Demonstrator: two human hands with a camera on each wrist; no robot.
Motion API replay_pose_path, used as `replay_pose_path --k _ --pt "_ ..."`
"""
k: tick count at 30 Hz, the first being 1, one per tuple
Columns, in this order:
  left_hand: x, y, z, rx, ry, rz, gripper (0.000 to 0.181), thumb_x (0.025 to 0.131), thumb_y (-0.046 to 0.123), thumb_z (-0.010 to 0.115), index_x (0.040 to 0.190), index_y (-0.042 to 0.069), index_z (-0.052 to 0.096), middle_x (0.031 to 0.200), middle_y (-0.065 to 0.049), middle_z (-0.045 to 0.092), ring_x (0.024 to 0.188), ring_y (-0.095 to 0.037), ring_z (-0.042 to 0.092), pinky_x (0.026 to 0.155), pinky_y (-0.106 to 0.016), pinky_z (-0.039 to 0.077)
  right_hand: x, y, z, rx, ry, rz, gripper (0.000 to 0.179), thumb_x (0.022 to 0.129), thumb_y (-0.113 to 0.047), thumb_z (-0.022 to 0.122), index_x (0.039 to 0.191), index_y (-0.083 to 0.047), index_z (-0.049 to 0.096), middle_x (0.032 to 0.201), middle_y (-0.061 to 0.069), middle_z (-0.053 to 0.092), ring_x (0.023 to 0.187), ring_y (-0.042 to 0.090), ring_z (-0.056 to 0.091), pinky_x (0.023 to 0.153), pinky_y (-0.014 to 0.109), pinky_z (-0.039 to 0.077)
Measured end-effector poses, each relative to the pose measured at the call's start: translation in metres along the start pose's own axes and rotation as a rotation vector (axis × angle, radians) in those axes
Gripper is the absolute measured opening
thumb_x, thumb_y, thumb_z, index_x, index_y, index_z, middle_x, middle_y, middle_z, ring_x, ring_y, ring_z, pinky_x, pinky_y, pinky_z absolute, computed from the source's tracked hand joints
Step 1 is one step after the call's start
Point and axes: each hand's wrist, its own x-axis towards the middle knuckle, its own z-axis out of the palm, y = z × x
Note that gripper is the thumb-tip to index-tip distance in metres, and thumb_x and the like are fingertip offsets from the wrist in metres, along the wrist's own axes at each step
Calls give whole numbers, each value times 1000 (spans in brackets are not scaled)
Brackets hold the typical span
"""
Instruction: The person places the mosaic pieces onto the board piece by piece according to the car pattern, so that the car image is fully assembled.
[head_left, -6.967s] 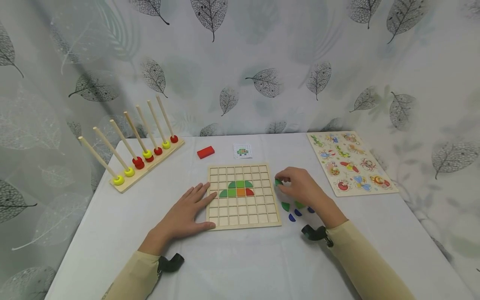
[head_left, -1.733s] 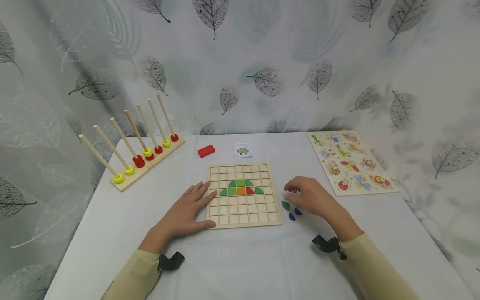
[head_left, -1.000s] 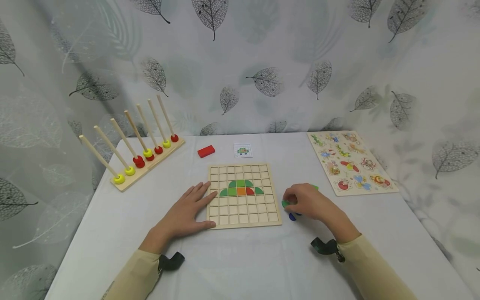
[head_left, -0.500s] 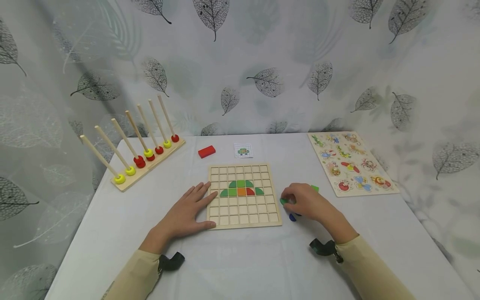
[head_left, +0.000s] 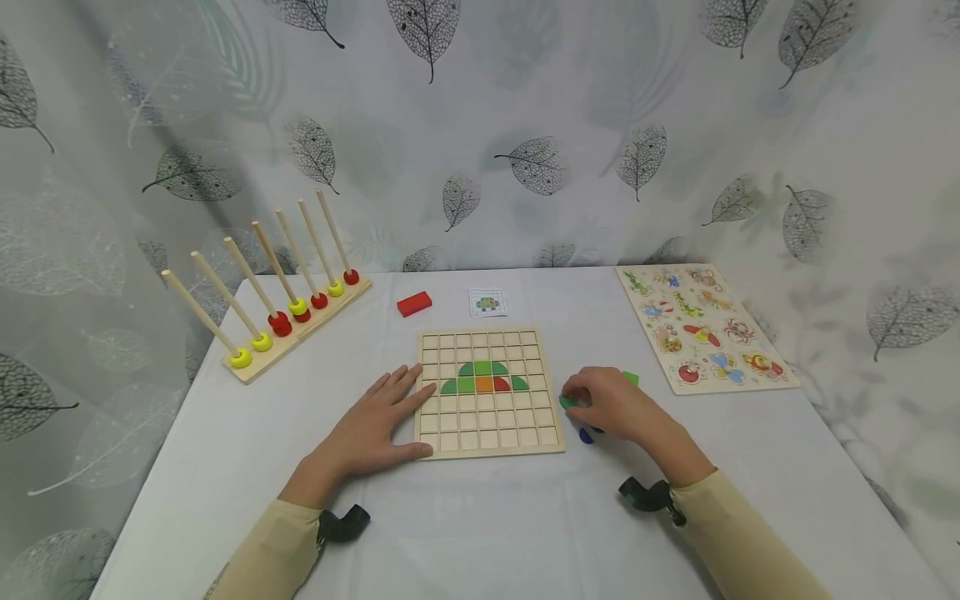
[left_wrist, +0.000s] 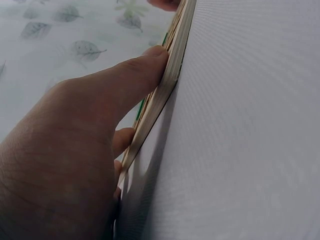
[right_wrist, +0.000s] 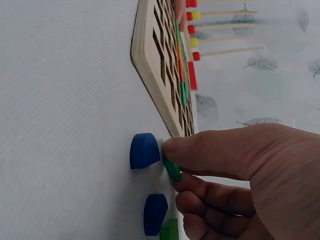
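Observation:
A square wooden grid board [head_left: 487, 423] lies mid-table, with green, orange and red pieces [head_left: 483, 383] set in two rows of its cells. My left hand [head_left: 375, 423] rests at the board's left side, fingers spread over its edge; the left wrist view shows the thumb [left_wrist: 145, 65] on the rim. Right of the board, my right hand [head_left: 618, 404] pinches a dark green curved piece [right_wrist: 172, 169] between thumb and index finger. Two blue rounded pieces [right_wrist: 145, 151] lie beside those fingers, and a light green piece [head_left: 631, 377] shows behind the hand.
A small card with a turtle-like pattern [head_left: 487, 302] and a red block [head_left: 414, 304] lie behind the board. At the left stands a peg rack [head_left: 300, 333] with red and yellow beads. An animal picture puzzle board [head_left: 705, 329] lies at the back right.
A dark green piece from my right hand now sits at the lower row's right end. That hand has returned to the loose pieces and pinches another green one. My left hand stays put.

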Motion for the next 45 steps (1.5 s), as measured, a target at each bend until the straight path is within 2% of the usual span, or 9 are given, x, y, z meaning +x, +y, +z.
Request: replay_pose_path --k 11,18,32,40,45 --pt "0 2 -1 2 7 8 98 92 76 66 170 23 40 180 -7 20 166 -31 14 133 -49 14 3 4 -1 -3 18 17 24 92 -13 87 114 -6 81 100 -3 72 90 15 63 81 37 58" --pt "0 1 0 -5 9 5 97 92 75 66 170 23 41 180 -7 21 166 -31 14 133 -50 14 3 -3 -6 -7 42 10 22 93 -13 86 115 -8 81 102 -4 72 95 19 66 85 40 60" --pt "0 4 -2 -12 9 10 96 92 73 68 169 22 42 179 -9 22 166 -32 15 133 -50 15 8 -18 -11 -38 107 -89 24 92 -15 88 115 -10 81 102 -6 71 93 15 64 82 37 58" --pt "0 3 -1 -8 39 30 94 93 72 67 167 19 46 178 -12 27 164 -35 20 132 -53 19 14 -28 -13 -32 106 -94 26 93 -17 88 117 -11 81 105 -4 72 95 18 66 84 38 59" --pt "-1 3 -2 -5 23 21 95 93 73 67 169 21 44 179 -9 23 165 -33 16 133 -51 16 17 -35 -13 -37 108 -115 24 92 -16 88 115 -11 81 104 -5 72 94 17 66 84 37 58"
